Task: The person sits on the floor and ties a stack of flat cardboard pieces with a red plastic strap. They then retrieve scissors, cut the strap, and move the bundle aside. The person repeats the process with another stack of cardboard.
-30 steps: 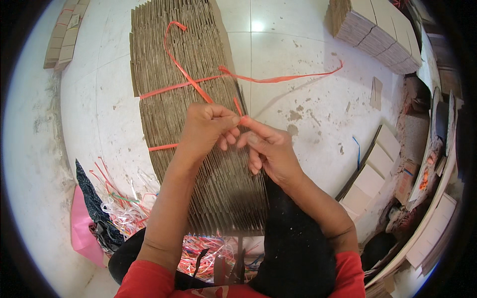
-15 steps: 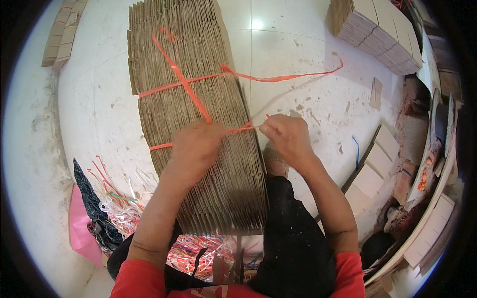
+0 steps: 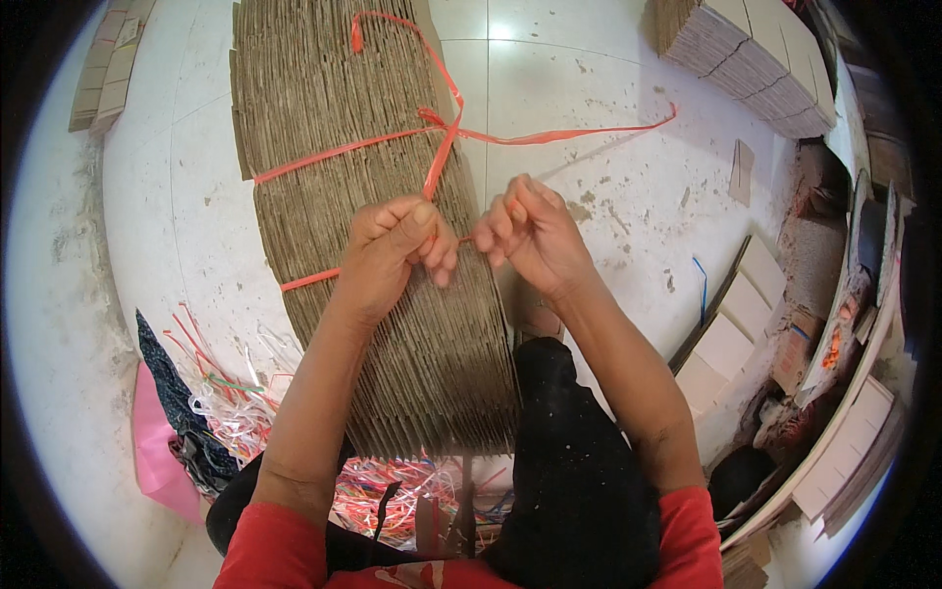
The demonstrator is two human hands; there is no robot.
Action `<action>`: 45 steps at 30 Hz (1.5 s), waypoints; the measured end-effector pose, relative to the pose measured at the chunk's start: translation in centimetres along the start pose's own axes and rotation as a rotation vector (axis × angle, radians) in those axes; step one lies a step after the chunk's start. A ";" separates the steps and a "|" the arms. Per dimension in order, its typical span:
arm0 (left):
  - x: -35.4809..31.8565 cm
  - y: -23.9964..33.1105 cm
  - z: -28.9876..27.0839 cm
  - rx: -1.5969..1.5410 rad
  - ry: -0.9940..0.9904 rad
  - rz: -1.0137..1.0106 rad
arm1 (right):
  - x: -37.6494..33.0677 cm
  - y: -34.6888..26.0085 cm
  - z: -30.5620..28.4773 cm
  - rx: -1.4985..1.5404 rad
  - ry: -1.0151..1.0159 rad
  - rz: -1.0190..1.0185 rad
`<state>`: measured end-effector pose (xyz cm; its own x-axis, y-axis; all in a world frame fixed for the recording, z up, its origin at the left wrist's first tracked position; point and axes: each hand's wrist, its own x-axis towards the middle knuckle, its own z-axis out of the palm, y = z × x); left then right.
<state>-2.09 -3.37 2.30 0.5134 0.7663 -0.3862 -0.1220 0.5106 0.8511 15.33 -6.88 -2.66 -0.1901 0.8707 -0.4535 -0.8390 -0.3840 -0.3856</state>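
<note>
On the tiled floor [image 3: 608, 128], a long stack of flat cardboard sheets [image 3: 373, 294] lies w/ one red strap knot [image 3: 432, 118] tied. Left hand [image 3: 388, 255] & right hand [image 3: 530, 231] each pinch the nearer red strap [image 3: 304, 282], probably mid-knot; 2nd tie unfinished.

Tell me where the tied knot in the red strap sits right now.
In the head view the tied knot sits on the upper part of the cardboard stack, near its right edge, just beyond the left hand and right hand.
</note>
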 end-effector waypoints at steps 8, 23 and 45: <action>-1.1 0.6 -2.1 0.419 -0.051 0.060 | 1.7 -2.2 -1.5 -0.372 0.111 0.210; -1.9 -1.3 -3.0 0.655 0.076 0.233 | -4.9 4.3 -7.0 -0.416 0.018 0.140; -1.8 -1.0 -3.3 0.567 0.015 0.240 | 0.2 -0.4 0.8 -0.431 -0.100 0.144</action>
<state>-5.69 -3.93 0.97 0.5150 0.8419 -0.1615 0.2399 0.0393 0.9700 15.25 -6.27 -1.93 -0.3555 0.8163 -0.4553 -0.5158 -0.5775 -0.6328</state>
